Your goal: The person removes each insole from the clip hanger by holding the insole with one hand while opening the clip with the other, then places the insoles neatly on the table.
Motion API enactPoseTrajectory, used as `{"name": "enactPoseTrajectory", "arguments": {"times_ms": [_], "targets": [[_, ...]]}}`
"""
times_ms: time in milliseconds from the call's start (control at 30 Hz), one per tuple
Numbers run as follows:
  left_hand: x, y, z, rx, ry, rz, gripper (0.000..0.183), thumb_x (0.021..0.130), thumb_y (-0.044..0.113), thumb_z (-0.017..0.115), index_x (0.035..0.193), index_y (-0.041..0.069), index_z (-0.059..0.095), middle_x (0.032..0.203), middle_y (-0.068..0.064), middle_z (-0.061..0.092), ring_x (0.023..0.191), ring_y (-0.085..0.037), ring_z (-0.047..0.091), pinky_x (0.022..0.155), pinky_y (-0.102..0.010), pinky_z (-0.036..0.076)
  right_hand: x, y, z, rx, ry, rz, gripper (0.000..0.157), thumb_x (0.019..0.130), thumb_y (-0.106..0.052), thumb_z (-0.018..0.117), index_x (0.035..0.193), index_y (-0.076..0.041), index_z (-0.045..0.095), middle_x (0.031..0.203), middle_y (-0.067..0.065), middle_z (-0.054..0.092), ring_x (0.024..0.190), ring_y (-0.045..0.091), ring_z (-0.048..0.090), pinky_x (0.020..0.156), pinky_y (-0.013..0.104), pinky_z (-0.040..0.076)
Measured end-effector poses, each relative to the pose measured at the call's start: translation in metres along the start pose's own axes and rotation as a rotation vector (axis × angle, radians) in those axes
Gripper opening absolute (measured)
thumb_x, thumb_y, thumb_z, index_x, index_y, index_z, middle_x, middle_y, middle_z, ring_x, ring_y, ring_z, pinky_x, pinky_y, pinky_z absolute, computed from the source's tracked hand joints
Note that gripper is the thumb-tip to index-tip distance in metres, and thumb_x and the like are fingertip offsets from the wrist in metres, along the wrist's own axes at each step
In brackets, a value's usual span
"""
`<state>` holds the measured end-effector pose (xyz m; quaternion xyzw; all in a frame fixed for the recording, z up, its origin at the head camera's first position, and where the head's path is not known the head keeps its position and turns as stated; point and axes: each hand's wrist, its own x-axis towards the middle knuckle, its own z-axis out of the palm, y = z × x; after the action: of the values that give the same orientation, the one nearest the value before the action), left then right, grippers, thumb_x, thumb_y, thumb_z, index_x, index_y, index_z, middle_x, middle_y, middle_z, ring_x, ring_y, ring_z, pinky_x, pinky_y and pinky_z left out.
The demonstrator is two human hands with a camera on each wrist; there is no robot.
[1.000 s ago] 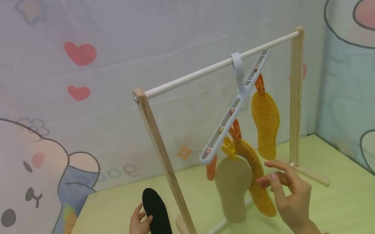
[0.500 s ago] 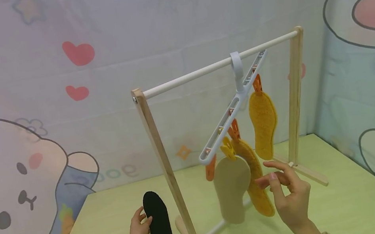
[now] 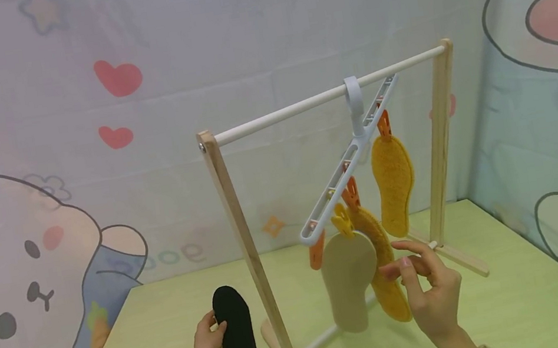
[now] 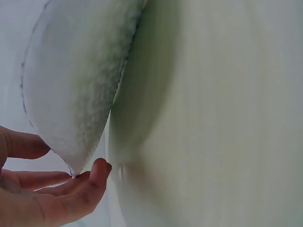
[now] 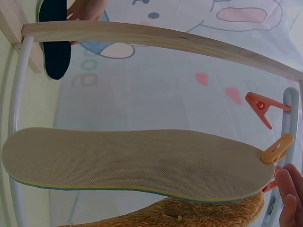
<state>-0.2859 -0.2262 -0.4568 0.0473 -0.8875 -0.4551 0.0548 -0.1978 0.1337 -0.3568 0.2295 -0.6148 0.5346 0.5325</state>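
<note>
My left hand (image 3: 207, 341) grips a black insole (image 3: 236, 337) by its left edge, thumb on the dark face. In the left wrist view its pale, fuzzy underside (image 4: 71, 80) shows between thumb and fingers. My right hand (image 3: 431, 289) is raised with loosely bent fingers and holds nothing. Beside it hang a beige insole (image 3: 350, 283) on a yellow clip (image 3: 341, 221) and a yellow fuzzy insole (image 3: 393, 298) on an orange clip (image 3: 350, 193), partly hidden behind the beige one. Another yellow insole (image 3: 395, 184) hangs farther back.
A white clip hanger (image 3: 354, 110) hooks over the white bar (image 3: 281, 115) of a wooden rack (image 3: 238, 221). An orange clip (image 3: 317, 252) at its near end holds nothing. The rack stands on a light green table (image 3: 169, 308) before a cartoon-printed cloth.
My left hand has brought the black insole slightly lower, towards me. The hanger and its insoles sway slightly. My right hand stays almost still.
</note>
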Motion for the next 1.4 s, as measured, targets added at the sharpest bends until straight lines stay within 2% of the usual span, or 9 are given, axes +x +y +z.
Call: {"name": "enactPoseTrajectory", "arguments": {"times_ms": [267,467,1033,1267,1400], "targets": [[-0.002,-0.001,0.001,0.003,-0.019,0.013,0.042,0.088,0.002,0.047,0.126,-0.012,0.038,0.128,-0.041,0.032,0.119,-0.054,0.032,0.093,-0.057,0.038,-0.001,0.001,0.0,-0.008,-0.01,0.009,0.018,0.078,0.018,0.045,0.091,0.015,0.057,0.067,-0.006,0.068,0.058,0.0,0.062,0.057,0.011,0.047],[-0.004,0.004,-0.003,0.003,-0.041,0.013,0.04,0.089,0.004,0.046,0.126,-0.009,0.04,0.133,-0.039,0.028,0.123,-0.053,0.027,0.096,-0.06,0.033,0.0,0.0,0.0,-0.009,-0.015,0.016,0.019,0.078,0.017,0.045,0.091,0.014,0.058,0.066,-0.005,0.068,0.058,0.0,0.062,0.056,0.012,0.048],[-0.014,0.025,-0.021,-0.074,-0.034,0.061,0.036,0.092,0.008,0.043,0.124,-0.007,0.042,0.131,-0.035,0.036,0.122,-0.049,0.032,0.095,-0.061,0.033,0.001,-0.002,0.0,-0.001,-0.013,0.009,0.019,0.078,0.016,0.045,0.091,0.013,0.058,0.066,-0.005,0.068,0.056,0.001,0.061,0.061,0.01,0.048],[-0.022,0.038,-0.026,-0.143,0.017,0.078,0.035,0.095,0.012,0.041,0.125,-0.006,0.042,0.126,-0.032,0.043,0.115,-0.045,0.043,0.085,-0.05,0.046,0.001,-0.003,0.0,-0.002,-0.019,0.017,0.019,0.078,0.017,0.045,0.091,0.014,0.058,0.067,-0.006,0.068,0.057,0.001,0.062,0.061,0.01,0.048],[-0.027,0.048,-0.028,-0.176,0.067,0.118,0.034,0.095,0.013,0.042,0.124,-0.005,0.044,0.127,-0.027,0.046,0.117,-0.04,0.044,0.091,-0.049,0.043,0.002,-0.002,0.0,0.002,-0.027,0.013,0.018,0.078,0.017,0.045,0.091,0.015,0.057,0.068,-0.006,0.069,0.057,0.001,0.062,0.059,0.011,0.049]]}}
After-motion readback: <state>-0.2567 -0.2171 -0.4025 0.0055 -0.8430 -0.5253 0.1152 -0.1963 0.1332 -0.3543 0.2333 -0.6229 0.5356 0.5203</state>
